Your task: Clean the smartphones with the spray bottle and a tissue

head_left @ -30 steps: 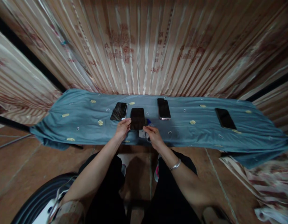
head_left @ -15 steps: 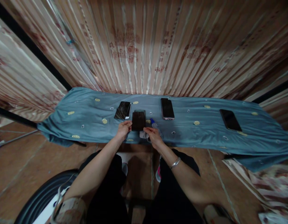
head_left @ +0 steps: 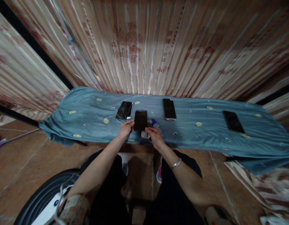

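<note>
Between my two hands is a dark phone (head_left: 140,120), its black screen facing up. My left hand (head_left: 126,128) pinches its left edge, while my right hand (head_left: 154,136) grips its lower right corner. Under the right fingers hangs a small greyish cloth (head_left: 145,134), partly hidden by that hand. A clear spray bottle with a blue top (head_left: 155,124) lies just beyond the right hand. Left of the held phone, a dark phone with a cracked-looking screen (head_left: 123,110) rests partly over a white one (head_left: 130,113).
Stacked phones (head_left: 169,109) lie right of centre on the blue patterned cloth (head_left: 196,137). Another black phone (head_left: 233,122) is farther right. A pleated curtain (head_left: 149,47) hangs behind the table. A black coil (head_left: 39,193) stands on the floor at lower left.
The held phone now covers the strip that showed beyond its far edge. Both hands keep their grip. The whole view has shifted slightly.
</note>
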Available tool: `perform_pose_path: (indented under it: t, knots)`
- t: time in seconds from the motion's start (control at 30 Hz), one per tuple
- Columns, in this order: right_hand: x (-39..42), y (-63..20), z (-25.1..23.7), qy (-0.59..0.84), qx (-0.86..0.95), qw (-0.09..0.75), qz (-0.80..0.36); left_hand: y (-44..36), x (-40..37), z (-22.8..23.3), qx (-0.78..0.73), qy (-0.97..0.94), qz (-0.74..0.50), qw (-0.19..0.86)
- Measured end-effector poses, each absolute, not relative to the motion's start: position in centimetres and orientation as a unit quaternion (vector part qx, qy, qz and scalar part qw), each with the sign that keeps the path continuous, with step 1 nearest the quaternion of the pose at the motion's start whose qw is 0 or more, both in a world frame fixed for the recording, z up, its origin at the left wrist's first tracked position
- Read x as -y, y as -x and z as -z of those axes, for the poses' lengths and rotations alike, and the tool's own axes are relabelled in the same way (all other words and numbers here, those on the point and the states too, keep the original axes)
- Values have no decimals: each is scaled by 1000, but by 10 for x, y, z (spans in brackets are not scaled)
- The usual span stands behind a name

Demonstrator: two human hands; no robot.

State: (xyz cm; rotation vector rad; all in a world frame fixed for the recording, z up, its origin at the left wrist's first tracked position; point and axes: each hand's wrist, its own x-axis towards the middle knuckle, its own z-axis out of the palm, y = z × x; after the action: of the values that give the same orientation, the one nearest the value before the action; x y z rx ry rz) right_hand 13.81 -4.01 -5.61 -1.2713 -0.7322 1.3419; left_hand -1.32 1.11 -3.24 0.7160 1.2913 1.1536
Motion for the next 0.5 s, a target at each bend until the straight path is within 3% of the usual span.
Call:
perform_pose_path:
  t: [0.5]
  knots:
    - [34, -141, 60, 572, 363, 511, -530, 13, -22, 47, -555, -362, -506, 552]
